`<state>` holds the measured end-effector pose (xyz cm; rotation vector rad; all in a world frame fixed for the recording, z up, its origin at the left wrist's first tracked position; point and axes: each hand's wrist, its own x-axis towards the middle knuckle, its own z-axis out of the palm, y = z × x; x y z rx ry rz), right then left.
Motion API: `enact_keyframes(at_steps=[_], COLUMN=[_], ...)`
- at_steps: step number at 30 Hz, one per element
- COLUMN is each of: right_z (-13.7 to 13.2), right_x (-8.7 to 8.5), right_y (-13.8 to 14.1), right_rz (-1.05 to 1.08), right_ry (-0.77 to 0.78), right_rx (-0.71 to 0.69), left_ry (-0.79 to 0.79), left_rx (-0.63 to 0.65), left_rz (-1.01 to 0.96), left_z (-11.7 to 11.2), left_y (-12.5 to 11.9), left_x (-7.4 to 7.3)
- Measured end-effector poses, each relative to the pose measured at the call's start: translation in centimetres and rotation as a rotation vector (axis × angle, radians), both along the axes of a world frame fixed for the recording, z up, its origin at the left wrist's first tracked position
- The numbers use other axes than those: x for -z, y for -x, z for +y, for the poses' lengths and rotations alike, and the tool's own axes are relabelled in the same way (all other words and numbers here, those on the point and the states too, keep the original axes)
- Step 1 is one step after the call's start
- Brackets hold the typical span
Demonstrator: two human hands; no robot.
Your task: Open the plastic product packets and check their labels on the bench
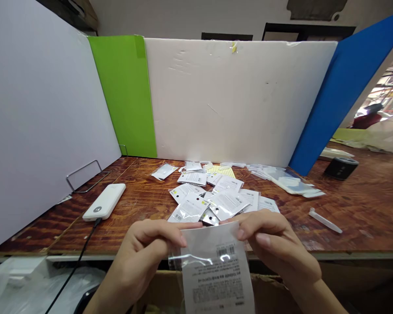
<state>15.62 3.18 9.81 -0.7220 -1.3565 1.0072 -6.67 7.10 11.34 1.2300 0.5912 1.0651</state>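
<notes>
Both my hands hold one clear plastic packet (216, 266) with a white printed label and a barcode, just in front of the table's near edge. My left hand (147, 248) pinches its top left corner, fingers curled. My right hand (275, 244) pinches the top right corner. Just beyond my fingers, a pile of several similar small packets (212, 196) lies spread on the wooden table (347, 218).
A white power bank (105, 201) with a black cable lies at the left. A stack of clear sleeves (291, 181), a small white plastic piece (324, 220) and a black round object (341, 167) are at the right. White, green and blue boards wall the table. A cardboard box sits below.
</notes>
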Motion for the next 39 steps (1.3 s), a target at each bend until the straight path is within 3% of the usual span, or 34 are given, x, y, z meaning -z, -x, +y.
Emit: enact_keyframes(at_steps=[5, 8, 13, 23, 28, 34, 39], right_z=[0.1, 0.1, 0.6, 1.7, 1.6, 1.4, 1.5], right_x=[0.4, 0.5, 1.1, 1.8, 1.6, 1.3, 1.3], right_y=[1.0, 1.5, 1.2, 1.7, 2.4, 3.5, 3.0], right_rz=[0.009, 0.044, 0.050, 0.065, 0.011, -0.012, 0.067], right_ry=[-0.029, 0.015, 0.085, 0.217, 0.250, 0.327, 0.321], right_rx=[0.034, 0.073, 0.146, 0.063, 0.059, 0.059, 0.060], left_ry=[-0.051, 0.001, 0.077, 0.242, 0.229, 0.071, 0.196], left_rx=[-0.019, -0.075, -0.036, 0.069, 0.091, 0.086, 0.053], left_rz=[0.037, 0.130, 0.033, -0.195, -0.204, -0.066, -0.170], left_z=[0.2, 0.3, 0.8, 1.3, 1.2, 0.9, 0.8], left_y=[0.0, -0.2, -0.5, -1.4, -1.7, -1.7, -1.6], left_x=[0.3, 0.6, 0.9, 0.6, 1.2, 2.2, 1.7])
